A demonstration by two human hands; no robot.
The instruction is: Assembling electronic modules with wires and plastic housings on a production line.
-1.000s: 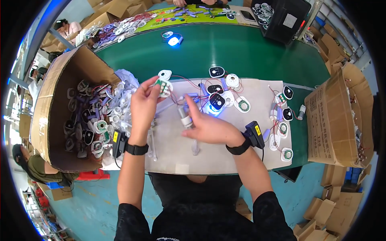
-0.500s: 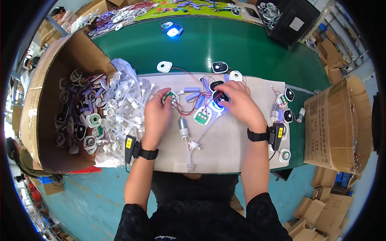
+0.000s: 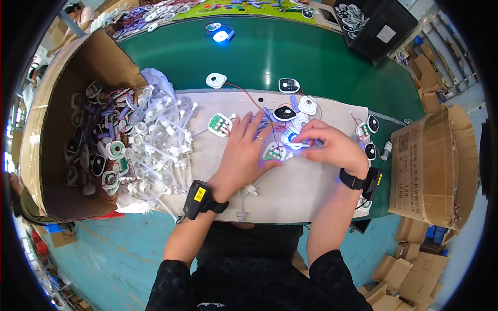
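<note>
From where I stand, the worker's left hand [image 3: 246,147] lies spread, palm down, over the middle of the bench [image 3: 181,54], its fingers fanned toward the purple cylinders and red wires. Its thumb reaches just beside a small green circuit board [image 3: 274,152] in a white oval shell. The right hand [image 3: 334,147] is bent, thumb and forefinger a little apart at the glowing blue unit [image 3: 293,138]; I cannot tell whether they pinch it or only touch it. That unit sits between the two hands, on the beige sheet [image 3: 290,202] that covers the near part of the bench.

Just beyond the glow lie a black-faced oval cover [image 3: 284,113] and, to its right, a white oval cover [image 3: 307,105]. Left of the left hand is a second green board [image 3: 220,125] in its white shell. Farther off, on the bare green surface, a white oval piece [image 3: 216,80] trails a red wire, and another lit unit [image 3: 221,37] shines near the far side.

A heap of clear tubes [image 3: 166,142] with white fittings spills beside the left carton [image 3: 39,135], which holds more wired parts. Another carton [image 3: 430,168] stands at the right, near a silver-and-white cylinder [image 3: 386,150].
</note>
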